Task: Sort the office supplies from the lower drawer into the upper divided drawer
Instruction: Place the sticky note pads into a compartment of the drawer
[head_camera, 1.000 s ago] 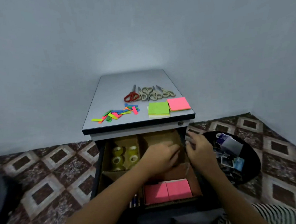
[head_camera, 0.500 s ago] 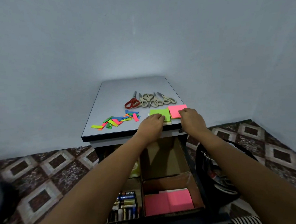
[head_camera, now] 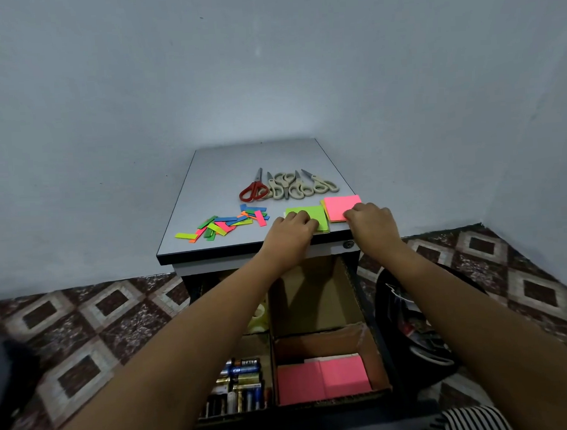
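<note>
With left hand [head_camera: 291, 229] curled over green pad [head_camera: 315, 213] and right hand [head_camera: 369, 218] curled over pink pad [head_camera: 341, 207], pinch whole stacks, lift level, lower into drawer [head_camera: 366, 309].

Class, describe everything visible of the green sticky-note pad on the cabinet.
The green sticky-note pad is a bright lime square paper stack lying flat near the front edge of the grey cabinet top, a yellowish layer showing beneath. Curled fingers of the left hand cover its near-left corner. A pink sticky-note pad lies just right of it.
</note>
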Motion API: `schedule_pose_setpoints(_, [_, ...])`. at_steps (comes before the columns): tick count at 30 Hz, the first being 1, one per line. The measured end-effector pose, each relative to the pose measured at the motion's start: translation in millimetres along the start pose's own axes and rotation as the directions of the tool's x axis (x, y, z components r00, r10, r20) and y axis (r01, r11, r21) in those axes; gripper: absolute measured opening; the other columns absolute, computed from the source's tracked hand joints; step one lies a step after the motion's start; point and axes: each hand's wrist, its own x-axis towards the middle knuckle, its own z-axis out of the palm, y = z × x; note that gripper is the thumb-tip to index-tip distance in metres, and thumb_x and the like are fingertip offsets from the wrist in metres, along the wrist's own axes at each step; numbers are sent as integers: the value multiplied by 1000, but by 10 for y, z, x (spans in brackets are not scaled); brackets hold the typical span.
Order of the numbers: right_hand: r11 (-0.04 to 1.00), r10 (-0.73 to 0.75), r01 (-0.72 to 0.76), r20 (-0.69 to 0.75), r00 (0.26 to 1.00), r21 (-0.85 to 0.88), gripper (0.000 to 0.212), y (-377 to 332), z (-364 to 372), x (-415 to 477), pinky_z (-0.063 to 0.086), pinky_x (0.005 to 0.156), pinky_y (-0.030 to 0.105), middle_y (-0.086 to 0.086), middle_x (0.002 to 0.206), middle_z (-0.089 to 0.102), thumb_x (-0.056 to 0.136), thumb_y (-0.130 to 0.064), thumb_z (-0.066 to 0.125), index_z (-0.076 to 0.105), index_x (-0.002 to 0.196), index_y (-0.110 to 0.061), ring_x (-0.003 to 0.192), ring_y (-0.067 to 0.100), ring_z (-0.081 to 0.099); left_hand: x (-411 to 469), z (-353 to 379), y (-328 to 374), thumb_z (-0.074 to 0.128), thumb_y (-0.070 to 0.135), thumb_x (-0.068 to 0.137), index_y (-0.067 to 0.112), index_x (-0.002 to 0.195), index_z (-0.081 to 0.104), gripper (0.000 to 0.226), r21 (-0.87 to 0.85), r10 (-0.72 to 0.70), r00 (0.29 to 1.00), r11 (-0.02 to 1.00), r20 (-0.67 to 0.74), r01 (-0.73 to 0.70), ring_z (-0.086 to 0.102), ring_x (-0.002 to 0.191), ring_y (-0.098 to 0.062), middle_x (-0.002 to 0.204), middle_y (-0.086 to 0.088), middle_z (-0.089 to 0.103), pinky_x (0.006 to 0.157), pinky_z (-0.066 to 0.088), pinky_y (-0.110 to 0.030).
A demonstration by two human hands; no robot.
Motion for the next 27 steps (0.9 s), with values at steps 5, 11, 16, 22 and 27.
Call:
schedule_pose_setpoints(5, [964, 122, -97, -88, 989, 247, 28, 10, 35, 35, 43, 77, 35, 14, 111, 61, 96, -16, 45, 65, 113, -7, 99, 31, 55, -8, -56, 19, 41, 35, 97, 11, 127, 51, 40, -146, -91, 995, 986, -50, 83, 47, 116, -25, 126, -10, 51, 91, 43, -37])
schedule_pose_setpoints(11, [686, 472, -493, 189, 861, 536, 52, 50, -8, 168, 40, 77, 36, 24, 117, 55, 93, -44, 52, 57, 112, 3, 108, 39, 51, 85, -181, 64, 35, 42, 98, 1, 126, 46, 51, -226, -524, 849, 820, 72, 526, 45, 117, -33, 129, -19, 45, 90, 43, -39])
schedule_pose_setpoints(16, [670, 501, -562, 263, 825, 485, 56, 29, 0, 217, 43, 84, 39, 21, 120, 52, 85, -49, 62, 54, 114, -1, 112, 37, 49, 151, -220, 74, 39, 56, 93, 3, 122, 51, 61, -214, -592, 756, 729, 279, 650, 43, 121, -35, 134, -20, 42, 88, 43, -40])
schedule_pose_setpoints(22, [592, 527, -615, 326, 785, 521, 49, 17, -36, 275, 44, 83, 37, 19, 119, 55, 83, -42, 68, 55, 111, -4, 111, 36, 51, 191, -195, 41, 51, 50, 91, 4, 109, 53, 49, -320, -588, 743, 671, 321, 669, 54, 105, -29, 117, -17, 56, 78, 45, -35])
schedule_pose_setpoints(27, [511, 555, -603, 300, 776, 613, 57, -24, -78, 290, 44, 90, 42, 20, 127, 47, 81, -33, 72, 47, 122, -1, 114, 36, 50, 181, -271, 55, 59, 37, 91, 1, 104, 54, 39, -431, -594, 755, 626, 277, 650, 55, 104, -30, 109, -18, 59, 74, 43, -34])
